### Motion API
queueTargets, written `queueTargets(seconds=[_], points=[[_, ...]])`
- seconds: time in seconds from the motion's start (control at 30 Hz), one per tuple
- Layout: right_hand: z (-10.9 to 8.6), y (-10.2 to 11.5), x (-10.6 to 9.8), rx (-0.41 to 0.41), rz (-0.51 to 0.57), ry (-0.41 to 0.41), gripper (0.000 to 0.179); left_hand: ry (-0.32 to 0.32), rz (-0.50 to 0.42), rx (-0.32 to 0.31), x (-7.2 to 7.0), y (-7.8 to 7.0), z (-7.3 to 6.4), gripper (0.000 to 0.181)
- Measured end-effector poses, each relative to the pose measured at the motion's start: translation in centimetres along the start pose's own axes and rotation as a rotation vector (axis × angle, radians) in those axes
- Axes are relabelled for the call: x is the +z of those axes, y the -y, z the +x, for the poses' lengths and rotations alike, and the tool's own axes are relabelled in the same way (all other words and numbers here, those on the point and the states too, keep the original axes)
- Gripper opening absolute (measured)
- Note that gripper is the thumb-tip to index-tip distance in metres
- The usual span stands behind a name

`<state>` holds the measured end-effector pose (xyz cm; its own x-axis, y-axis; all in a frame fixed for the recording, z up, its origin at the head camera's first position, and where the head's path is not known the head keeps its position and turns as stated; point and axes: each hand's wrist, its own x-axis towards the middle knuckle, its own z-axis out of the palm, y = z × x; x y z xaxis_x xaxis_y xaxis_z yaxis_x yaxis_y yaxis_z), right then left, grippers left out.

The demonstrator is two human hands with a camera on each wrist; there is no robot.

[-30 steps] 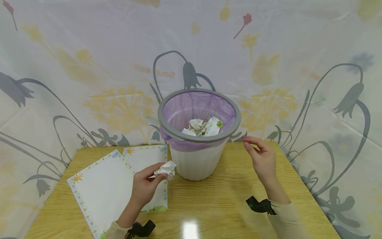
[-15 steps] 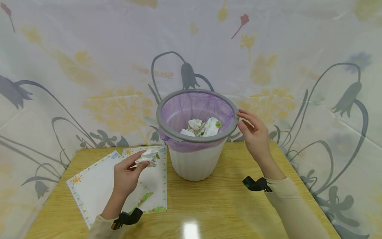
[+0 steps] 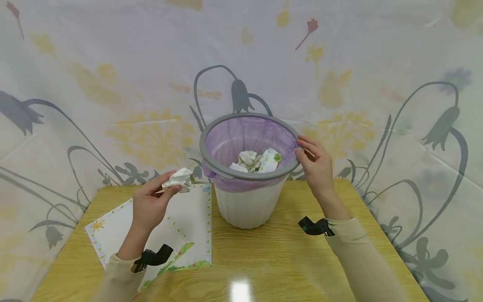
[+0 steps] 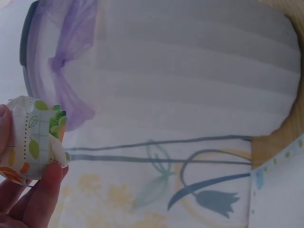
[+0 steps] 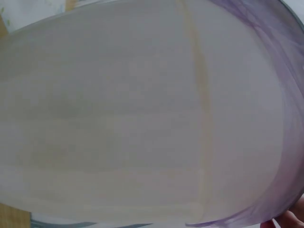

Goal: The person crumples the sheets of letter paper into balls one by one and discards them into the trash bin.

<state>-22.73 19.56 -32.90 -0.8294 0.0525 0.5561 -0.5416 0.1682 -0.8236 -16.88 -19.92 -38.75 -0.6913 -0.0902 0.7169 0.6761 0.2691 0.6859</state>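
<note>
My left hand [image 3: 151,206] pinches a crumpled sheet of paper [image 3: 179,179] between thumb and fingers, left of the trash bin [image 3: 245,205]. The left wrist view shows printed leaves on this crumpled paper [image 4: 35,135], apart from the bin wall. With thumb and fingertips, my right hand [image 3: 318,170] grips the right side of the bin's grey rim [image 3: 205,151]. Just part of the right hand's fingers [image 5: 289,221] appears in the right wrist view. Inside the bin, several crumpled papers [image 3: 250,159] lie on a purple bag [image 3: 222,140], which is folded over the rim.
Two flat sheets with decorated borders, an angled sheet [image 3: 117,235] and a straighter sheet [image 3: 198,226], overlap on the wooden table [image 3: 264,260], left of the bin. A flower-printed cloth [image 3: 151,84] hangs behind the table.
My left hand has moved left and up with the crumpled paper, away from the bin. My right hand has come in from the right and taken hold of the rim.
</note>
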Motion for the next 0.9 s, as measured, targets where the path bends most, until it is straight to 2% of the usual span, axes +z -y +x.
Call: queueTargets(seconds=[0.23, 0.43, 0.67, 0.9], points=[[-0.2, -0.3, 0.1, -0.045, -0.027, -0.020, 0.030, 0.011, 0.035, 0.052, -0.5, -1.8, 3.1, 0.044], [-0.3, -0.4, 0.2, -0.036, -0.062, -0.024, 0.031, 0.013, 0.001, 0.060, -1.0, -3.4, 5.8, 0.042], [-0.5, -0.5, 0.4, -0.033, -0.079, -0.035, 0.030, 0.033, -0.024, -0.003, -1.2, -4.4, 8.1, 0.036], [-0.5, -0.5, 0.5, -0.021, -0.074, -0.039, 0.030, 0.109, 0.012, -0.078, -1.2, -5.4, 10.1, 0.031]])
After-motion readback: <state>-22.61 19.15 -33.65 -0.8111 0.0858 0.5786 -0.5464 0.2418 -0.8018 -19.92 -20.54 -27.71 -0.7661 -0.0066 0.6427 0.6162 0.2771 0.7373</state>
